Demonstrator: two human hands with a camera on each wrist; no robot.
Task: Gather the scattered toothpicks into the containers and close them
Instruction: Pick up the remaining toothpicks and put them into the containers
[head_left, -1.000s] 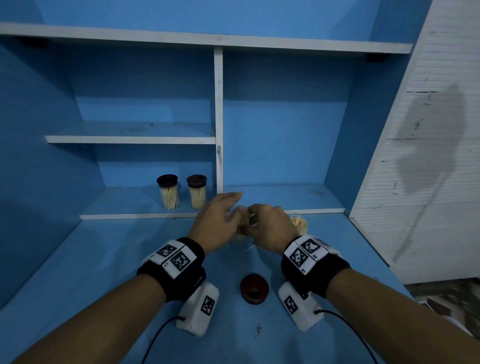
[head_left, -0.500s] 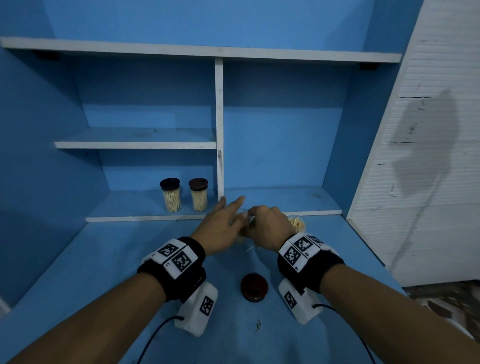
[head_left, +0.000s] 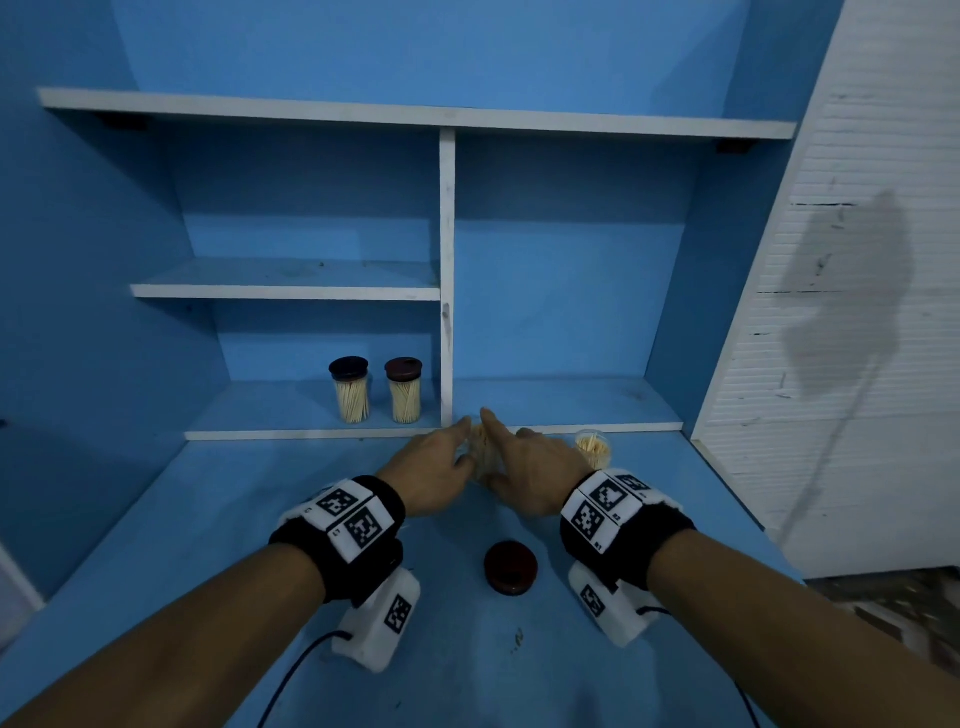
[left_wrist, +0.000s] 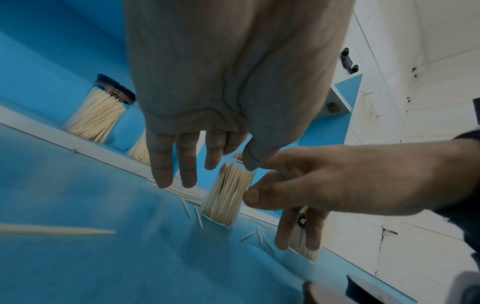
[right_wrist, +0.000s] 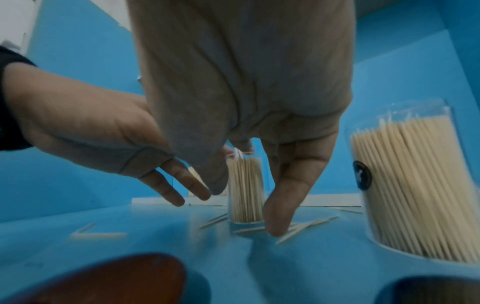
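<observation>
A clear open container packed with toothpicks stands on the blue table between my hands. My left hand hangs beside it with straight fingers, the thumb near its rim. My right hand flanks the container, thumb on one side and a straight finger touching the table on the other. Loose toothpicks lie around its base, and others lie in the left wrist view. A second open container stands to the right. A brown lid lies nearer me.
Two closed toothpick containers stand on the low shelf behind, left of a white divider. A white wall panel borders the table on the right. A dark lid sits by my right wrist.
My right hand has gone from curled around the container to straight fingers. Both hands have shifted slightly forward, and the left fingers stay extended.
</observation>
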